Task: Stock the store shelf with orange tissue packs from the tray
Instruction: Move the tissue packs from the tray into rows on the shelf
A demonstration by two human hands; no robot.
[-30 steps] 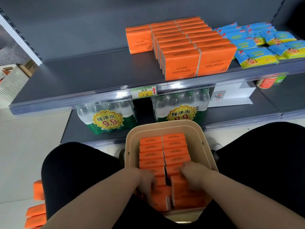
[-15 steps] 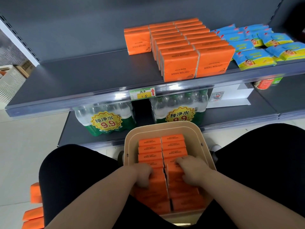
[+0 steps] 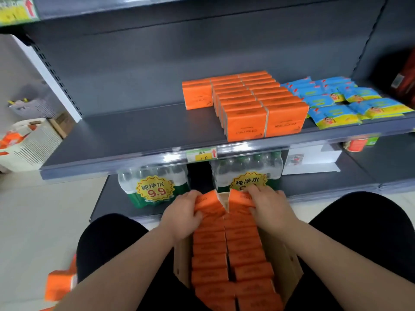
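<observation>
A tan tray (image 3: 283, 261) sits between my knees, filled with two rows of orange tissue packs (image 3: 226, 254). At its far end my left hand (image 3: 182, 215) grips the front packs of the left row (image 3: 207, 202), tilted up out of the tray. My right hand (image 3: 269, 206) grips the front packs of the right row (image 3: 239, 197) in the same way. On the grey shelf (image 3: 125, 135) above, stocked orange tissue packs (image 3: 258, 104) stand in rows at the middle right, with one shorter stack at their left.
Blue and yellow packets (image 3: 339, 102) lie right of the orange stock. Bottled water packs (image 3: 155, 187) with yellow 9.9 labels stand on the lower shelf behind the tray. Loose orange packs (image 3: 60, 283) lie on the floor at my left. The shelf's left half is bare.
Both hands slid from the near end of the tray to its far end and lifted the front packs of each row. The view tilted upward toward the shelf.
</observation>
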